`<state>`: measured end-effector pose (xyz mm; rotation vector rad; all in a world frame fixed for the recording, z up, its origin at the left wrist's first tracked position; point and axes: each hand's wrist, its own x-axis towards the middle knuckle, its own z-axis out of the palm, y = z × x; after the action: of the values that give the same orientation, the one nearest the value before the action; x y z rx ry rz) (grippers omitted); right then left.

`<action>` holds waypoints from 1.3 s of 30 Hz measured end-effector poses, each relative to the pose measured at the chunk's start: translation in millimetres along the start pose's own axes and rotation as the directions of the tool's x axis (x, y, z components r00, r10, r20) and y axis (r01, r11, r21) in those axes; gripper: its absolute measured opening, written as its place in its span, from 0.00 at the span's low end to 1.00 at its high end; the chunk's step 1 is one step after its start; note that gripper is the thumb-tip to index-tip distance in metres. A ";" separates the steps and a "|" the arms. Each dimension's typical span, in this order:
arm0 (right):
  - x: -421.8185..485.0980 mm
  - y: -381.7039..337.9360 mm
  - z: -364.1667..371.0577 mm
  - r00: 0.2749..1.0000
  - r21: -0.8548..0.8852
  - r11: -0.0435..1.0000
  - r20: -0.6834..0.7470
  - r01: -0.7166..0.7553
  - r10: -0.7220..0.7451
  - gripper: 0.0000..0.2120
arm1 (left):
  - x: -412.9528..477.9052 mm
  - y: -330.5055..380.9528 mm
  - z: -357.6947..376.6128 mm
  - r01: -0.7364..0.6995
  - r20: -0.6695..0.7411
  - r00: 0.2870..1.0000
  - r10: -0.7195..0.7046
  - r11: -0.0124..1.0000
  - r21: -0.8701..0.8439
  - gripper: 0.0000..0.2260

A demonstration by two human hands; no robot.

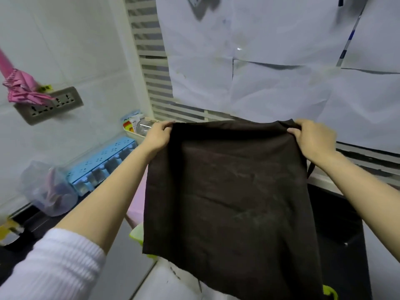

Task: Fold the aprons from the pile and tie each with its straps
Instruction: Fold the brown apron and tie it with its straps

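A dark brown apron (231, 191) hangs in the air in front of me, spread flat like a sheet. My left hand (159, 135) pinches its top left corner. My right hand (313, 137) grips the top right corner. A thin dark strap (310, 169) dangles behind the right edge. The apron's lower edge falls over the counter and hides what lies beneath it. Bits of pink cloth (137, 202) and yellow-green cloth (137, 233) peek out at its left side.
A white tiled wall with a power socket (52, 105) and a pink umbrella (19, 83) is on the left. A blue rack (104, 161), a plastic bag (49, 189) and a small bin of items (136, 126) line the wall. White paper sheets (270, 57) cover the window ahead.
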<state>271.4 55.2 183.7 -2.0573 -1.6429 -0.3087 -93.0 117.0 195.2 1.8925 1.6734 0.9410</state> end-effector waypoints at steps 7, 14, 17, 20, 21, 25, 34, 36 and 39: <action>21.5 33.6 52.0 0.971 0.310 0.931 0.195 -0.195 0.138 0.06 | 43.9 -17.7 75.4 0.070 0.120 0.991 -0.067 0.997 -0.025 0.19; 11.8 46.0 101.6 0.954 0.404 0.882 0.266 -0.243 0.141 0.06 | 57.1 -53.5 124.1 0.171 0.172 0.968 -0.184 0.981 0.088 0.19; 1.7 53.2 120.8 0.936 0.395 0.883 0.332 -0.254 0.121 0.02 | 56.2 -66.0 138.1 0.199 0.175 0.956 -0.236 0.959 0.202 0.18; -12.3 60.4 135.9 0.902 0.341 0.904 0.421 -0.259 0.099 0.02 | 51.4 -84.1 149.9 0.150 0.246 0.945 -0.215 0.954 0.260 0.17; -18.2 62.3 139.9 0.886 0.309 0.916 0.454 -0.258 0.096 0.03 | 49.3 -93.4 154.6 0.118 0.285 0.936 -0.207 0.947 0.299 0.17; -49.6 74.7 155.2 0.777 0.173 0.951 0.622 -0.257 0.097 0.02 | 33.9 -126.8 169.3 -0.027 0.403 0.871 -0.282 0.792 0.610 0.18; -89.8 66.9 147.4 0.764 0.320 0.934 0.639 -0.159 -0.089 0.03 | 12.8 -111.8 173.7 -0.093 0.424 0.904 0.054 0.993 0.071 0.11; -92.3 62.8 142.1 0.742 0.371 0.912 0.659 -0.177 -0.124 0.03 | 8.6 -101.3 167.8 -0.029 0.421 0.907 0.027 1.000 -0.001 0.10; -100.1 59.3 141.9 0.705 0.363 0.916 0.695 -0.172 -0.143 0.02 | -1.8 -108.1 163.8 -0.050 0.485 0.875 -0.004 0.994 0.098 0.09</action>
<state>285.8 31.8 2.2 -1.9507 -1.8793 0.9015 -46.2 151.5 7.8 2.0091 1.4166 0.3355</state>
